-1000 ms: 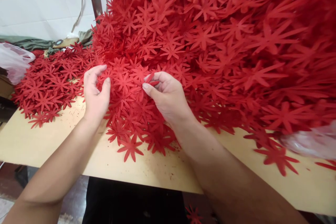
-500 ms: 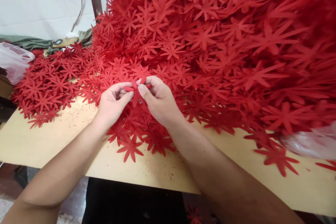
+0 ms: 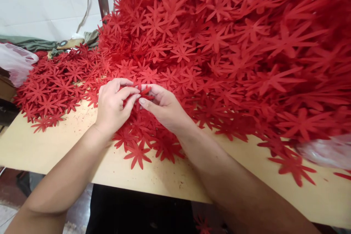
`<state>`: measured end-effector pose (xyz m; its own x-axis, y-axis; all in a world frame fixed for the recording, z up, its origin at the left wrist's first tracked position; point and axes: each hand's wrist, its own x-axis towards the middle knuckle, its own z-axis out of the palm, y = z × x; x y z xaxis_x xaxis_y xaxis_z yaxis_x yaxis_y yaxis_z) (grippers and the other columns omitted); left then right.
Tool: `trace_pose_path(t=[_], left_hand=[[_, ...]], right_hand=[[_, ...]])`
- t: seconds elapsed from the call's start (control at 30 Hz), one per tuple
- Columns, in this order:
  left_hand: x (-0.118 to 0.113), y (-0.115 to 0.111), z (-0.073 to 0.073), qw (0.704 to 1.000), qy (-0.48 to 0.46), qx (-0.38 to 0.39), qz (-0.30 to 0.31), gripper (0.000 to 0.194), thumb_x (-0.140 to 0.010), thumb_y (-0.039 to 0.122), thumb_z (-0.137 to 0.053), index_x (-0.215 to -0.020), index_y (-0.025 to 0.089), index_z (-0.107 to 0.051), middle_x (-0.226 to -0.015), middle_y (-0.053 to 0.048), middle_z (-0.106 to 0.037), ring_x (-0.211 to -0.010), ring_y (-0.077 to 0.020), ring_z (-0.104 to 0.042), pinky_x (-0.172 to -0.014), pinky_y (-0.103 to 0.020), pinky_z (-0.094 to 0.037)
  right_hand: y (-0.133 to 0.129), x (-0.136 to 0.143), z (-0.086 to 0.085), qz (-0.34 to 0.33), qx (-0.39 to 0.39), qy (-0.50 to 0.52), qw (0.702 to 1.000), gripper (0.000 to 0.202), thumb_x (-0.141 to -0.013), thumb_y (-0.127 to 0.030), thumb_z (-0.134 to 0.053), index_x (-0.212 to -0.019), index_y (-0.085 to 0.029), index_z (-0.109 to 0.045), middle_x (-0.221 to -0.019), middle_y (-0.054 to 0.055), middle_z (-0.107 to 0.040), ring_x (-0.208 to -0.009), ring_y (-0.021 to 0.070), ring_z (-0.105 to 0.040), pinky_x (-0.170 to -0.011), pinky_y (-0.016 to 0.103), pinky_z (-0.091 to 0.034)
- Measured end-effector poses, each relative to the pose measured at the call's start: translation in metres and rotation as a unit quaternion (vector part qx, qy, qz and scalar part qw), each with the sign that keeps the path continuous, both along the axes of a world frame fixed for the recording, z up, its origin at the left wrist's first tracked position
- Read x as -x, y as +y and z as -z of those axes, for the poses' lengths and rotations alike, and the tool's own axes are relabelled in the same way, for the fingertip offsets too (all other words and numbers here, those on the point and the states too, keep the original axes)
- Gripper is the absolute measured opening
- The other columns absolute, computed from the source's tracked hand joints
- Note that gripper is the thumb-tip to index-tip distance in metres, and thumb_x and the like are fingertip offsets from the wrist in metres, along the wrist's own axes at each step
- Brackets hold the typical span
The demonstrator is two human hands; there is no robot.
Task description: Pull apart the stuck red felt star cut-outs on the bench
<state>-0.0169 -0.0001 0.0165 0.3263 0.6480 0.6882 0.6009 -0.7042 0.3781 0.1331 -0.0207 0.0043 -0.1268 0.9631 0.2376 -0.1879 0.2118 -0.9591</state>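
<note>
While both hands are meeting over the front of the big red pile point(image 3: 219, 51), the left hand point(image 3: 112, 104) is keeping its fingers narrow, apparently pinching the red petalled piece point(image 3: 146, 90). The right hand point(image 3: 168, 109) is holding its other side loosely between thumb and fingers. Two-sided grip is probably steadying soft, floppy petals and separating layers. The piece is sitting just above the pile, near the table point(image 3: 82, 142) front edge; loose cutouts are probably lying close for easy reach. One visible petal is pointing right and slightly up, away from the left fingertips. Fingers are hiding the rest, so overall long axis: cannot tell. One loose cutout point(image 3: 138, 153) is lying flat below the hands, petals spreading all round.
</note>
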Motion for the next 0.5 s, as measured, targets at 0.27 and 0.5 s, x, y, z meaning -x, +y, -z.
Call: trace_pose_path(t=[0.27,0.5], left_hand=[[-0.006,0.005,0.005,0.97,-0.181,0.159,0.024,0.012,-0.083,0.027,-0.056,-0.075,0.017,-0.059,-0.08,-0.001,-0.064,-0.078,-0.0121,-0.058,-0.077,-0.025,-0.045],[-0.014,0.005,0.003,0.888,-0.363,0.274,0.06,0.014,-0.077,0.026,-0.064,-0.071,0.017,-0.055,-0.076,0.0,-0.063,-0.072,-0.0088,-0.059,-0.074,-0.022,-0.048]], right_hand=[[-0.001,0.004,-0.003,-0.009,0.033,0.021,0.999,0.027,-0.065,-0.026,-0.073,-0.084,-0.017,-0.054,-0.072,-0.003,-0.056,-0.064,0.007,-0.052,-0.067,0.024,-0.048],[-0.002,0.006,-0.005,-0.009,0.021,-0.004,1.0,0.024,-0.072,-0.032,-0.068,-0.077,-0.019,-0.048,-0.065,-0.005,-0.052,-0.056,0.0058,-0.046,-0.056,0.022,-0.041]])
